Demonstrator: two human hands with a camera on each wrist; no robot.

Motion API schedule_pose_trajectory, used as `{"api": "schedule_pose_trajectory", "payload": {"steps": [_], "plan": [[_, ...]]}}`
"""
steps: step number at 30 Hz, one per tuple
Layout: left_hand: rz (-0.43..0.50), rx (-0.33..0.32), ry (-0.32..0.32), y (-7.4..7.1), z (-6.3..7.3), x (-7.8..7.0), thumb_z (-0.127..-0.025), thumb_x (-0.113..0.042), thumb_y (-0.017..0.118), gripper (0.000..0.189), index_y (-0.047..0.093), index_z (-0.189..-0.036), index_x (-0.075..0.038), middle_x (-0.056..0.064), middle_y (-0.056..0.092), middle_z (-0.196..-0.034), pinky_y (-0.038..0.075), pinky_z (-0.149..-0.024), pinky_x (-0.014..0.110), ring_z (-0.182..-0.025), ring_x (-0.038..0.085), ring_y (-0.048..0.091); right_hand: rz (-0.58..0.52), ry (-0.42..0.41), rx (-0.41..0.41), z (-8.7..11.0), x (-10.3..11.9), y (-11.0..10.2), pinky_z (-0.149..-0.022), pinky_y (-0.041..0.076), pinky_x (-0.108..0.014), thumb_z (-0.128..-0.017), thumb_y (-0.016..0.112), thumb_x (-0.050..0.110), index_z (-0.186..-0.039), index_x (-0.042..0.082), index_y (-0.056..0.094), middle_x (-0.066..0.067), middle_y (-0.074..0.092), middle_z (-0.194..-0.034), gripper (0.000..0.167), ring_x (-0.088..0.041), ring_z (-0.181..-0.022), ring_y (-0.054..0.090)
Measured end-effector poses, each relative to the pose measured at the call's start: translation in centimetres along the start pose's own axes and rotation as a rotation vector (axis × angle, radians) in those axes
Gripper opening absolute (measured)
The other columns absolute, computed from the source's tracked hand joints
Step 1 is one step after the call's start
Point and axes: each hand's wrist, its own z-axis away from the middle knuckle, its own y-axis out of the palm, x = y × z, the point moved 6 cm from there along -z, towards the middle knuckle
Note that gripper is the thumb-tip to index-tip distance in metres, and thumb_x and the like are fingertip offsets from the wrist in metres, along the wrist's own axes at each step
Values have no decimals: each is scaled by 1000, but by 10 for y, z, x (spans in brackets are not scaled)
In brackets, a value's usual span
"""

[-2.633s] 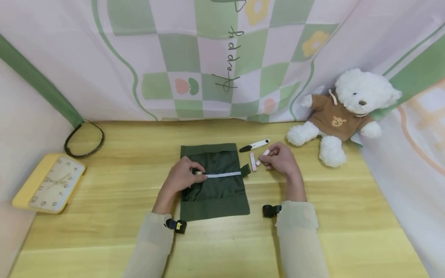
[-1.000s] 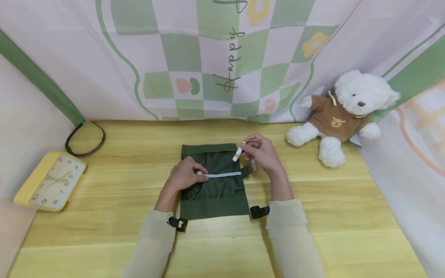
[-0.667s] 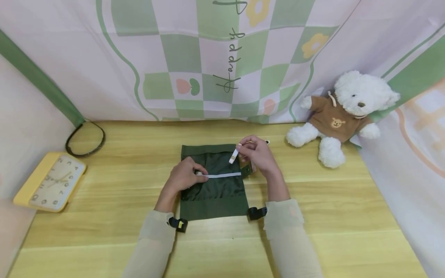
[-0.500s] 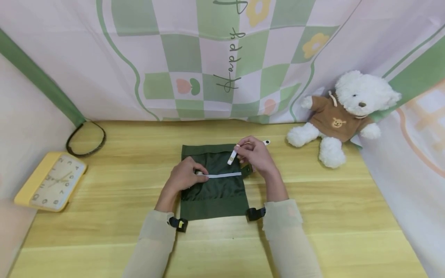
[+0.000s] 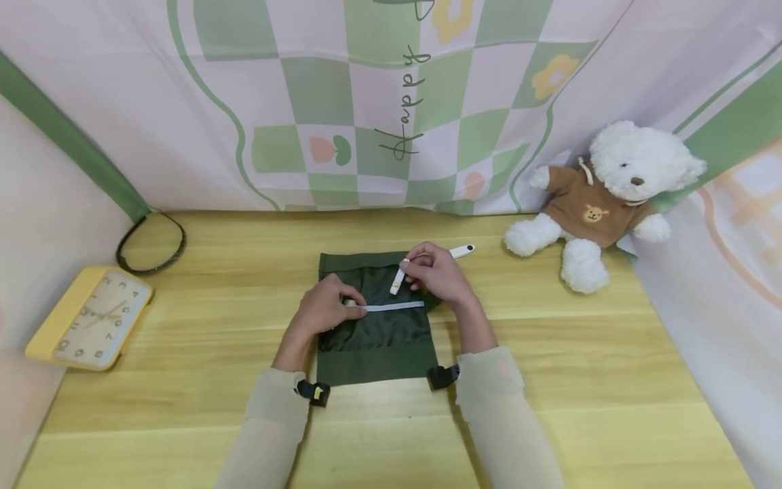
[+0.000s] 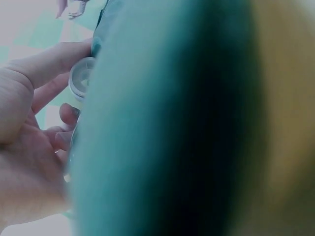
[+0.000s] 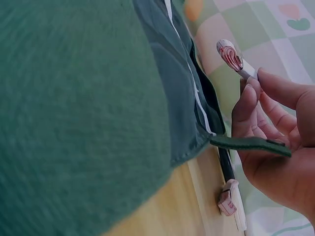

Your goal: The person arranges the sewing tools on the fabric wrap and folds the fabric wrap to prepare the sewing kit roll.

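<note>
A dark green fabric case (image 5: 375,367) lies unfolded on the table, a white elastic band (image 5: 397,307) across its middle. My left hand (image 5: 324,305) pinches the band's left part between thumb and forefinger. Beside those fingers, a small round clear-topped container (image 6: 82,78) shows in the left wrist view. My right hand (image 5: 436,272) pinches a small white folded strip (image 5: 397,280) over the case's upper right, pointing down toward the band. Its end shows red and white layers in the right wrist view. The case's snap tab (image 7: 253,143) sticks out below that hand.
A second pinkish folded strip (image 7: 228,198) lies by the tab. Behind the right hand, a white-handled tool (image 5: 462,251) is partly hidden. A plush bear (image 5: 601,204) sits at the back right. A yellow clock (image 5: 91,319) and a black headband (image 5: 151,244) are at left.
My right hand has picked up the white folded strip from beside the case and carried it left over the fabric, lowering it toward the band. My left hand has stayed at the band.
</note>
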Motion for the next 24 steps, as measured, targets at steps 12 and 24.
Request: {"api": "schedule_pose_trajectory", "payload": {"steps": [12,24], "plan": [[2,0,17,-1,-2,0,-90,-26,79,5,82,-89,-22,3,59,-103,41,-75,38,-92,21,53,25,1,105,-6,0,21,-76,59,-40,-100,64,6,-108,-3,59,-18,68,-94,14,-25,-82,68],[22,-6,37,-1,-1,0,-91,-23,77,5,81,-89,-20,3,60,-98,40,-75,37,-92,21,52,48,9,172,-9,-4,34,-76,59,-39,-100,64,5,-109,-3,59,-17,69,-93,14,-25,-83,69]]}}
